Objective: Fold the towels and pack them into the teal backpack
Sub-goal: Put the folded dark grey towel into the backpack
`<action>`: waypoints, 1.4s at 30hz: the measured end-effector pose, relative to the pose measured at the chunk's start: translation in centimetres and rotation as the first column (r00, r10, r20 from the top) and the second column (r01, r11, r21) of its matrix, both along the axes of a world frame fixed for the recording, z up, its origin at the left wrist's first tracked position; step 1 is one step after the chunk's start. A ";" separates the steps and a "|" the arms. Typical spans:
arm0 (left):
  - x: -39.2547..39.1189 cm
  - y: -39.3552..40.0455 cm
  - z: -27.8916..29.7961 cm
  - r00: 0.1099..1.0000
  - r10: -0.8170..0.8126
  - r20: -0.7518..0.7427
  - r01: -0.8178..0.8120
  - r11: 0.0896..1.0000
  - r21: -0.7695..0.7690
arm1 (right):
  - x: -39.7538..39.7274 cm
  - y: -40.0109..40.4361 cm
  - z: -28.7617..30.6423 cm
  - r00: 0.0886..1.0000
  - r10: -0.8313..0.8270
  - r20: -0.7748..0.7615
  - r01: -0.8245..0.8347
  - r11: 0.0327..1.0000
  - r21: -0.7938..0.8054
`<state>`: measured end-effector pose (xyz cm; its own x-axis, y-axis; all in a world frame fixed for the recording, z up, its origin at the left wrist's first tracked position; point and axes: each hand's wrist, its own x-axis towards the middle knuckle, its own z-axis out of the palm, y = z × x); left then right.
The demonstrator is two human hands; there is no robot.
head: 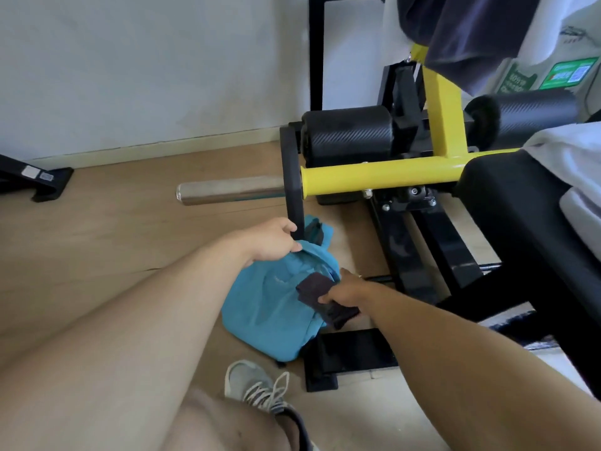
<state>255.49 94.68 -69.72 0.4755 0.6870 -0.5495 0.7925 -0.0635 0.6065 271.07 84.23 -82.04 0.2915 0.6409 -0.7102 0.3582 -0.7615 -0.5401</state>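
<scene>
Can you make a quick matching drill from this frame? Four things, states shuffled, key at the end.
Column one:
1. left hand
2. right hand
3. teal backpack
4. metal bar

Column two:
A. lies on the wooden floor by the wall
B. grips a folded dark towel at the bag's opening
C. holds the bag's top edge
D. sits on the floor against the bench frame

Pairs: 1-C, 2-B, 3-D, 4-A

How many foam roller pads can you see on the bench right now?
2: left roller pad behind the yellow bar, right roller pad beyond the upright, partly under hanging cloth. Others may be hidden.
</scene>
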 end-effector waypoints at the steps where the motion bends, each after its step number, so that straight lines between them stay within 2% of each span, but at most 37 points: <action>1: 0.0 0.2 -0.1 1.000 -0.006 -0.003 0.006 1.000 -0.007 | -0.3 0.4 -1.8 0.977 -0.161 -0.138 0.157 0.987 -0.035; 3: -0.3 0.7 -0.3 1.000 -0.003 0.006 0.003 0.999 -0.032 | -1.1 1.2 -4.4 0.823 -0.393 -0.411 0.357 0.920 -0.164; 4: -0.4 0.9 -0.4 1.000 -0.002 0.012 0.002 0.999 -0.045 | -1.3 1.5 -5.1 0.763 -0.442 -0.472 0.394 0.897 -0.202; 9: -1.8 1.9 -0.6 0.999 0.003 -0.049 -0.007 0.995 -0.097 | 0.1 3.0 -7.9 0.651 -0.538 -0.536 0.455 0.841 -0.292; 11: -2.1 2.0 -0.6 0.997 0.021 -0.078 -0.028 0.995 -0.098 | 0.4 3.3 -8.7 0.679 -0.520 -0.518 0.419 0.854 -0.308; 14: -2.5 2.1 -0.3 0.990 0.057 -0.129 -0.068 0.994 -0.087 | -0.4 3.4 -8.6 0.807 -0.402 -0.433 0.333 0.915 -0.229; 16: -2.5 2.1 -0.3 0.984 0.079 -0.160 -0.094 0.992 -0.085 | -1.6 3.1 -8.8 0.909 -0.225 -0.351 0.228 0.973 -0.033; 18: -2.5 2.0 -0.3 0.977 0.103 -0.186 -0.120 0.989 -0.082 | -3.2 2.4 -8.1 0.982 0.013 -0.186 0.035 0.967 0.251; 20: -2.8 1.8 -0.4 0.970 0.129 -0.208 -0.150 0.985 -0.088 | -5.2 1.1 -7.1 0.972 0.235 -0.010 -0.199 0.842 0.501; 22: -3.3 1.4 -0.5 0.961 0.145 -0.235 -0.173 0.980 -0.103 | -7.5 -0.8 -5.5 0.895 0.378 0.237 -0.438 0.639 0.633; 24: -3.8 0.9 -0.5 0.953 0.171 -0.251 -0.205 0.972 -0.115 | -9.2 -2.3 -3.8 0.721 0.425 0.547 -0.690 0.367 0.624; 26: -4.1 0.1 -0.4 0.953 0.172 -0.250 -0.217 0.962 -0.167 | -10.6 -3.1 -2.6 0.550 0.393 0.737 -0.828 0.145 0.541; 27: -4.2 -0.2 -0.3 0.955 0.146 -0.257 -0.200 0.960 -0.197 | -11.3 -3.3 -2.1 0.495 0.387 0.778 -0.858 0.079 0.507; 29: -4.4 -0.9 -0.1 0.954 0.079 -0.289 -0.147 0.964 -0.222 | -12.3 -3.5 -1.4 0.441 0.394 0.807 -0.879 0.009 0.476; 31: -4.5 -0.9 -0.6 0.937 0.065 -0.343 -0.121 0.982 -0.146 | -12.9 -3.6 -0.7 0.407 0.388 0.827 -0.893 -0.022 0.450; 33: -4.6 -0.6 -1.1 0.919 0.064 -0.389 -0.069 0.998 0.001 | -13.0 -3.7 0.5 0.411 0.439 0.799 -0.893 0.016 0.451; 35: -4.7 -0.3 -1.1 0.921 0.077 -0.382 -0.047 0.995 0.089 | -12.7 -3.5 1.8 0.485 0.601 0.635 -0.861 0.200 0.468; 37: -4.8 -0.2 -0.6 0.953 0.077 -0.293 -0.056 0.995 0.080 | -11.1 -3.5 2.5 0.604 0.739 0.298 -0.773 0.452 0.445; 38: -4.8 -0.2 -0.2 0.968 0.070 -0.242 -0.058 0.997 0.058 | -9.3 -3.6 2.4 0.673 0.738 0.043 -0.670 0.584 0.457; 39: -4.8 -0.4 0.3 0.976 0.069 -0.207 -0.065 0.998 0.024 | -7.1 -3.8 2.4 0.700 0.669 -0.250 -0.530 0.721 0.446; 40: -4.9 -0.7 0.8 0.983 0.064 -0.174 -0.068 0.998 -0.017 | -4.9 -4.2 2.4 0.657 0.538 -0.528 -0.370 0.840 0.396; 41: -5.0 -1.0 1.4 0.987 0.046 -0.152 -0.055 0.997 -0.057 | -2.8 -4.6 2.1 0.571 0.362 -0.737 -0.181 0.931 0.318; 42: -5.2 -1.2 1.9 0.990 0.023 -0.138 -0.035 0.995 -0.089 | -1.3 -4.8 1.9 0.504 0.193 -0.842 0.014 0.973 0.231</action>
<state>250.28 93.50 -67.83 0.3724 0.6436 -0.6686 0.8689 0.0114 0.4949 269.78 79.44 -80.17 -0.4580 0.7706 -0.4432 -0.2966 -0.6024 -0.7410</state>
